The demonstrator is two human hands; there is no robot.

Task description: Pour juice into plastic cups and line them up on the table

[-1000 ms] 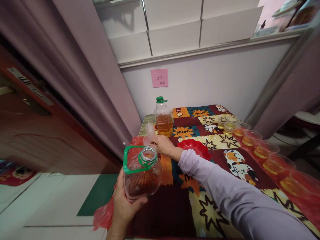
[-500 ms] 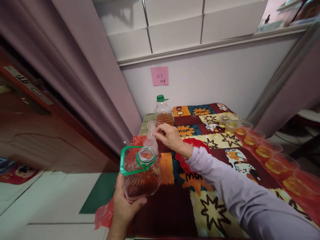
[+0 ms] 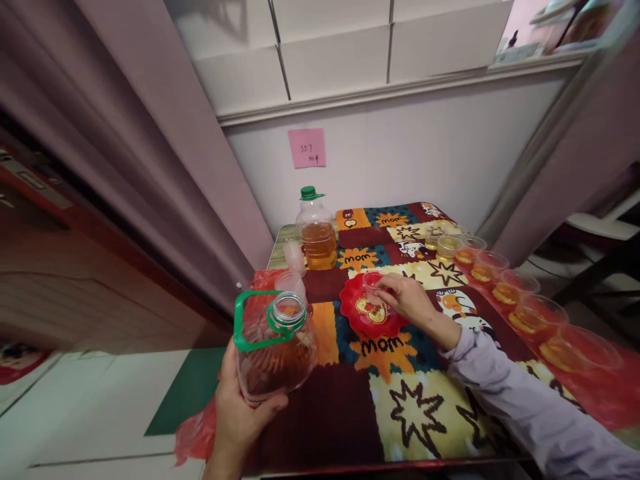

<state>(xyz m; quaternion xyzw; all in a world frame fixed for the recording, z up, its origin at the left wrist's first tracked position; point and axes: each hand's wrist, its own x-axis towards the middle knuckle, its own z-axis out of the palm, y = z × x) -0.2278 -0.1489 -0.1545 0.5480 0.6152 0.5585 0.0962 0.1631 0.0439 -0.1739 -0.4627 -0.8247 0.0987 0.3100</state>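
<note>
My left hand (image 3: 243,400) grips the lower part of a clear plastic jug (image 3: 275,363) with a green handle. Its mouth is uncapped and amber liquid shows inside. Between the fingertips of my right hand (image 3: 403,293) is a clear plastic cup (image 3: 373,281), held over a red scalloped plate (image 3: 353,313) with a yellow design in its middle. I cannot tell whether the cup touches the plate. Just beyond the jug, a stack of clear cups (image 3: 291,283) lies near another group of nested cups (image 3: 294,257).
A second jug (image 3: 319,243) with a green cap stands at the back, holding amber liquid. Along the right edge runs a row of several cups (image 3: 515,287) with yellow liquid. Patterned mats (image 3: 320,413) and red plastic film (image 3: 193,433) cover the table. A wall (image 3: 400,147) rises behind.
My right hand has moved right from the cup stack to the red plate, carrying one clear cup. My left hand still holds the jug. The view has shifted slightly.
</note>
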